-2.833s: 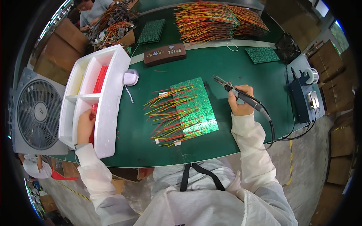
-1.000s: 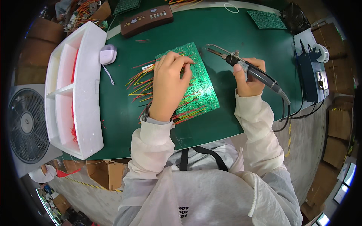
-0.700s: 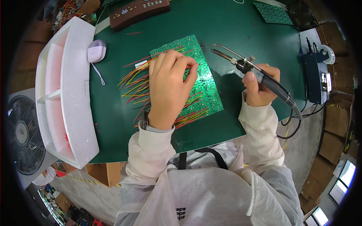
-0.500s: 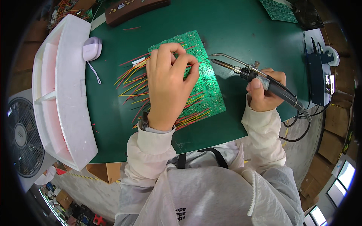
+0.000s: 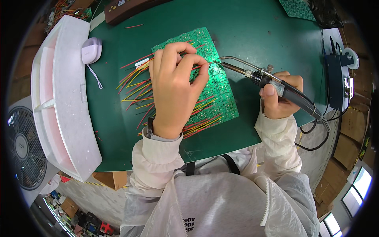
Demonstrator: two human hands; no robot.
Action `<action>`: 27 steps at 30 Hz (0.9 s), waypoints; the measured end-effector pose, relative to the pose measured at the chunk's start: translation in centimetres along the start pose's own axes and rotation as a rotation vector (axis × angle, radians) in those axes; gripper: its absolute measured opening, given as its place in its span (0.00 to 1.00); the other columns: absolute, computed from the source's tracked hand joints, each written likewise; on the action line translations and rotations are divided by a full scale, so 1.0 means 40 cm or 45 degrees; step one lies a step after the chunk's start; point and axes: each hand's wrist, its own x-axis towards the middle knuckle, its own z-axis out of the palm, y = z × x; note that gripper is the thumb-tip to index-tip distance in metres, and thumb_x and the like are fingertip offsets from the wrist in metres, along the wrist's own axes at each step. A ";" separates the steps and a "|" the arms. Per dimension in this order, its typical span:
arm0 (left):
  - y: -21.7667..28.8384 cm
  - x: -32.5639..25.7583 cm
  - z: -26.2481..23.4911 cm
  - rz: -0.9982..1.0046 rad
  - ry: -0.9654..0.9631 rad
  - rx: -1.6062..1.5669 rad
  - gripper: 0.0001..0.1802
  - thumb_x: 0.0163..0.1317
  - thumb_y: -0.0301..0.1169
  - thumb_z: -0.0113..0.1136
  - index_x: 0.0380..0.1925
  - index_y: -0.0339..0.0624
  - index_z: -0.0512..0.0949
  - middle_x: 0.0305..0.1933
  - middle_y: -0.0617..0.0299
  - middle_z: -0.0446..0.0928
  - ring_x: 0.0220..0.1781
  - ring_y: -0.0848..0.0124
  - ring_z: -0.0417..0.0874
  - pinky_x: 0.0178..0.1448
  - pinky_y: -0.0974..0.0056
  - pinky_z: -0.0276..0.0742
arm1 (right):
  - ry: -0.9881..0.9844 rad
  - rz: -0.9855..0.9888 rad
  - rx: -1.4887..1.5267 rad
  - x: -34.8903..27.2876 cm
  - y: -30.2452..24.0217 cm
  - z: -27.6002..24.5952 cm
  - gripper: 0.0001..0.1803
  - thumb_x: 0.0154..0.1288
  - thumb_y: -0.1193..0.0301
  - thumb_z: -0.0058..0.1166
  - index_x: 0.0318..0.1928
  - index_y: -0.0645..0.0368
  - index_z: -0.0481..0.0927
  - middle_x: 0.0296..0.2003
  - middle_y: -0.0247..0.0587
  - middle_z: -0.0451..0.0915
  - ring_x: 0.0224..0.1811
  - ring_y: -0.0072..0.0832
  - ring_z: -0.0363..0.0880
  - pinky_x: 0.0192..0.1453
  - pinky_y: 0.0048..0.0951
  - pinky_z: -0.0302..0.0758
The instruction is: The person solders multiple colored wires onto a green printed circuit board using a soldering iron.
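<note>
A green circuit board panel (image 5: 223, 94) lies on the table under my left hand (image 5: 175, 85). Its thumb and index finger are pinched on a red wire, most of which the hand covers. Many red, yellow and black wires (image 5: 202, 126) run across the board and stick out past its left edge. My right hand (image 5: 281, 100) grips a soldering iron (image 5: 258, 76) with a thin curved metal tube along its top. The iron's tip meets the board just right of my left fingertips; whether it touches the wire end is too small to tell.
A white foam tray (image 5: 71, 98) with compartments stands on the left, beside a lilac case (image 5: 91, 50) with a strap. A brown case (image 5: 130, 8) and another green board (image 5: 297, 10) lie far back. The iron's cable (image 5: 321, 120) runs toward a dark soldering unit (image 5: 334, 81) at right.
The iron's tip has come closer to my left fingertips and onto the board beside them. My left hand keeps its pinch. The whole view has shifted slightly.
</note>
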 end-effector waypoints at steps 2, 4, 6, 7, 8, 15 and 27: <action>-0.001 0.000 -0.001 0.008 -0.001 0.006 0.08 0.38 0.23 0.63 0.19 0.43 0.73 0.34 0.68 0.68 0.31 0.69 0.65 0.37 0.64 0.60 | 0.000 0.014 0.004 0.000 -0.003 0.002 0.17 0.51 0.67 0.59 0.27 0.63 0.63 0.14 0.38 0.69 0.14 0.19 0.65 0.20 0.17 0.64; 0.000 0.000 -0.001 0.006 0.003 -0.008 0.08 0.38 0.23 0.63 0.19 0.43 0.73 0.34 0.68 0.69 0.30 0.69 0.65 0.37 0.64 0.60 | -0.002 0.028 0.007 -0.001 -0.004 0.002 0.17 0.51 0.67 0.59 0.27 0.63 0.63 0.14 0.38 0.69 0.15 0.19 0.66 0.20 0.17 0.64; -0.001 0.000 0.000 0.007 0.003 -0.006 0.08 0.38 0.23 0.63 0.19 0.43 0.73 0.34 0.67 0.69 0.31 0.69 0.65 0.37 0.64 0.60 | -0.014 0.015 0.012 0.000 -0.003 0.001 0.17 0.51 0.67 0.59 0.28 0.63 0.63 0.14 0.38 0.70 0.15 0.20 0.66 0.21 0.17 0.65; -0.002 0.000 0.001 0.009 0.004 -0.004 0.08 0.38 0.23 0.63 0.19 0.43 0.73 0.34 0.67 0.69 0.31 0.69 0.65 0.37 0.64 0.60 | -0.014 0.016 0.012 0.000 -0.003 0.001 0.17 0.51 0.67 0.59 0.28 0.63 0.63 0.14 0.38 0.70 0.15 0.20 0.66 0.21 0.17 0.65; -0.002 0.000 0.001 0.009 0.003 -0.004 0.08 0.38 0.23 0.63 0.19 0.43 0.73 0.34 0.67 0.69 0.31 0.69 0.65 0.37 0.64 0.60 | -0.020 0.013 0.008 0.000 -0.003 0.000 0.17 0.51 0.67 0.59 0.28 0.63 0.63 0.14 0.38 0.70 0.15 0.20 0.66 0.21 0.18 0.65; 0.000 0.001 -0.001 0.021 0.003 0.014 0.08 0.37 0.23 0.63 0.19 0.42 0.73 0.33 0.67 0.69 0.30 0.69 0.65 0.36 0.64 0.59 | -0.070 0.044 0.049 0.000 0.001 -0.009 0.16 0.45 0.74 0.60 0.29 0.65 0.65 0.20 0.42 0.74 0.19 0.21 0.69 0.24 0.19 0.66; 0.005 0.003 -0.008 0.008 -0.035 0.046 0.07 0.38 0.24 0.63 0.19 0.44 0.74 0.34 0.68 0.69 0.30 0.70 0.65 0.37 0.65 0.59 | -0.222 0.004 -0.011 0.032 -0.009 -0.022 0.15 0.43 0.75 0.60 0.29 0.66 0.67 0.20 0.41 0.74 0.19 0.20 0.68 0.23 0.18 0.66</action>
